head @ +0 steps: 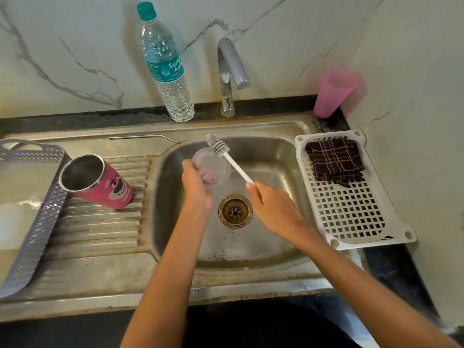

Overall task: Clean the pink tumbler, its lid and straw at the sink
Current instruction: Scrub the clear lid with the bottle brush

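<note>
My left hand [195,184] grips the clear round lid [212,168] over the sink basin [251,242]. My right hand [270,200] holds the white handle of a bottle brush [227,155], whose bristle head lies against the lid's upper rim. The pink tumbler [100,183] with a cartoon face leans tilted on the ribbed drainboard [100,227], its open steel mouth against a grey basket [37,222]. The metal straw [143,138] lies along the drainboard's back ledge.
The tap [229,74] stands behind the basin; no water is seen running. A water bottle [164,64] stands left of it. A pink plastic cup [334,92] sits at the back right. A white perforated tray [351,209] holds a dark checked cloth [335,160].
</note>
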`<action>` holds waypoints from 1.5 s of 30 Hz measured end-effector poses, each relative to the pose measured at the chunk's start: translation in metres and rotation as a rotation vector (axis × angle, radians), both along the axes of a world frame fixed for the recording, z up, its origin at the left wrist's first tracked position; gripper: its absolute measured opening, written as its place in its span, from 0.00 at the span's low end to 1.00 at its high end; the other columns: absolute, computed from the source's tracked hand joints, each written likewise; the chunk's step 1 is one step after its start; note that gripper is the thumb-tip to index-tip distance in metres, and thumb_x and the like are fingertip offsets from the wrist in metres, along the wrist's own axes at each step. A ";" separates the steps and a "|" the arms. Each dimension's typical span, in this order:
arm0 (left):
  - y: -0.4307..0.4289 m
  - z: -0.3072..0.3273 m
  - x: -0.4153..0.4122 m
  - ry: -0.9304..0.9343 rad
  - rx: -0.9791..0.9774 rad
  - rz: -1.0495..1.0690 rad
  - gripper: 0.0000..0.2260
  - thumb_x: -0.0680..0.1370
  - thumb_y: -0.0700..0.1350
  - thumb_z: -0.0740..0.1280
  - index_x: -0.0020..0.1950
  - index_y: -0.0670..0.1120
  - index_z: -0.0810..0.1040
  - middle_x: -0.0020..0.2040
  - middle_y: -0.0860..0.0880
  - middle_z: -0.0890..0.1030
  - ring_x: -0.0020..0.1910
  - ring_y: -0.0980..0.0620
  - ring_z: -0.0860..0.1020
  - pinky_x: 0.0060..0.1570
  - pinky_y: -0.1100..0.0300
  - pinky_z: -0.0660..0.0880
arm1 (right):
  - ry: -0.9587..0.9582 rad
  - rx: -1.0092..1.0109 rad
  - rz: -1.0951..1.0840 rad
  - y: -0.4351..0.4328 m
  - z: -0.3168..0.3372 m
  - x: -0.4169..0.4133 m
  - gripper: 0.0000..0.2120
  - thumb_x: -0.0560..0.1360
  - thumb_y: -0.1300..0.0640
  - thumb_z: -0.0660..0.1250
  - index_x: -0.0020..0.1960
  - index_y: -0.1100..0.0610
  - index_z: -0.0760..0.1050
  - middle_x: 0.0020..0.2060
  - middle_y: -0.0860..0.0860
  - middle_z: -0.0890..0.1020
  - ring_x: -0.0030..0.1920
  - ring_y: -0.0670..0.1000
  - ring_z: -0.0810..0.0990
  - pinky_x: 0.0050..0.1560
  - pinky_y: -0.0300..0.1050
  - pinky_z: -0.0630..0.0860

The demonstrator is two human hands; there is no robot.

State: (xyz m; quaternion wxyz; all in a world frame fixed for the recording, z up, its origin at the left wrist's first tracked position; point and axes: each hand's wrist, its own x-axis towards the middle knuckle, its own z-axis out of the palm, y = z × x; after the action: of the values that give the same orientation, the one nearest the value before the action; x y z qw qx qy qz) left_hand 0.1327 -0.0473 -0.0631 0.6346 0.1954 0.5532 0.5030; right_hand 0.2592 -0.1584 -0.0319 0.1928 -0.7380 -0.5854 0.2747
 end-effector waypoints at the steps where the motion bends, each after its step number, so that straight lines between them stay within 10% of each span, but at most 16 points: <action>1: 0.001 0.000 0.001 -0.045 -0.012 0.026 0.15 0.83 0.45 0.52 0.37 0.49 0.69 0.32 0.50 0.72 0.33 0.55 0.71 0.35 0.62 0.69 | 0.023 0.001 -0.013 -0.004 -0.004 -0.003 0.19 0.83 0.44 0.48 0.40 0.52 0.66 0.27 0.50 0.73 0.27 0.51 0.71 0.31 0.47 0.67; 18: 0.017 -0.010 0.004 -0.273 -0.088 0.090 0.19 0.85 0.51 0.48 0.52 0.44 0.76 0.48 0.44 0.79 0.48 0.48 0.77 0.60 0.51 0.72 | -0.066 0.024 -0.008 -0.030 -0.011 -0.020 0.15 0.83 0.45 0.46 0.48 0.52 0.66 0.28 0.47 0.73 0.27 0.50 0.72 0.30 0.47 0.68; 45: 0.016 -0.012 -0.006 -0.278 -0.056 0.093 0.15 0.82 0.44 0.50 0.47 0.46 0.76 0.43 0.46 0.78 0.43 0.49 0.76 0.45 0.54 0.74 | 0.130 -0.030 -0.098 -0.008 -0.017 -0.015 0.16 0.83 0.46 0.48 0.43 0.52 0.66 0.28 0.49 0.72 0.26 0.48 0.71 0.28 0.44 0.67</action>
State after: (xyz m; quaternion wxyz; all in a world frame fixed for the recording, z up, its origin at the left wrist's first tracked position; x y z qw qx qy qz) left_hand 0.1263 -0.0318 -0.0747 0.6864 0.0803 0.4821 0.5386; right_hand 0.2441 -0.1665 -0.0487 0.2324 -0.7492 -0.5306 0.3211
